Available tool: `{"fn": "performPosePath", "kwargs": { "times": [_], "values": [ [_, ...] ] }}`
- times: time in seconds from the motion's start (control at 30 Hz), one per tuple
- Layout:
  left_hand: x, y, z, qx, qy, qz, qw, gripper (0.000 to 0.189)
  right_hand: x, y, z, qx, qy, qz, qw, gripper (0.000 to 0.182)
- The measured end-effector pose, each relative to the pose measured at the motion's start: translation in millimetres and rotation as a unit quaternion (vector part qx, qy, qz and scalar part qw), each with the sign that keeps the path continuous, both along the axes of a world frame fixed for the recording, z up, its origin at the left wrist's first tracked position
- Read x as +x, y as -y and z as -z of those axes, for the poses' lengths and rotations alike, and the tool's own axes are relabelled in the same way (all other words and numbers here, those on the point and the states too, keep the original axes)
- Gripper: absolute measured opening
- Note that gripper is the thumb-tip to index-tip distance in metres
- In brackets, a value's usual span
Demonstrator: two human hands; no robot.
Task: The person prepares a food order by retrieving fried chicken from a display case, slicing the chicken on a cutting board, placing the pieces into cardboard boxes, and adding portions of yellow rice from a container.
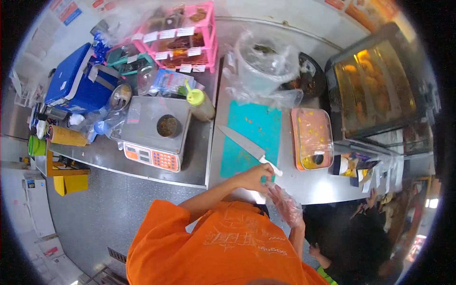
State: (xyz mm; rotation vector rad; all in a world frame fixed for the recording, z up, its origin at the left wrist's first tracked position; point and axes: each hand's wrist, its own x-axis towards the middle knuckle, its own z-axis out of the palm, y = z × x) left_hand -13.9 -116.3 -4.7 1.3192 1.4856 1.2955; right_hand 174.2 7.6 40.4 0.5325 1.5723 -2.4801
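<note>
My left hand [254,178] is bare, with its fingers bent beside the white knife handle. Its fingertips pinch the fingertip end of a clear plastic glove. Inside that glove is my right hand [284,203], pointing up towards the left one at the counter's front edge; its finger pose is blurred by the plastic. A chef's knife [245,143] lies slantwise on a turquoise cutting board [237,117], blade to the upper left, handle over the lower right edge. Small orange scraps are scattered over the board.
Right of the board is a lidded container [312,137], with a glass-fronted cabinet [377,82] beyond. Behind stands a plastic-lined bucket [265,76]. To the left are a digital scale [153,110] bearing a small cup [169,126], a squeeze bottle [202,107], pink baskets [210,35] and a blue cooler [73,76].
</note>
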Motion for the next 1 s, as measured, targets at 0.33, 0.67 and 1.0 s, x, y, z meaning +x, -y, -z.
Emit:
{"fn": "performPosePath", "kwargs": {
  "times": [0.33,0.67,1.0],
  "values": [
    [-70.9,24.7,-14.7,0.018,-0.104,0.019,0.994,0.034,-48.2,27.8,-8.0,-0.01,0.084,0.052,0.995,0.07],
    [-40.4,75.5,-74.7,0.057,-0.095,-0.025,0.994,0.034,-130.8,67.3,-16.6,0.082,0.051,0.307,0.947,0.078],
    [-52.9,109.6,-76.3,0.172,-0.05,-0.042,0.983,0.013,-213.0,69.4,-43.9,0.167,0.056,0.14,0.974,0.058]
  ]
}}
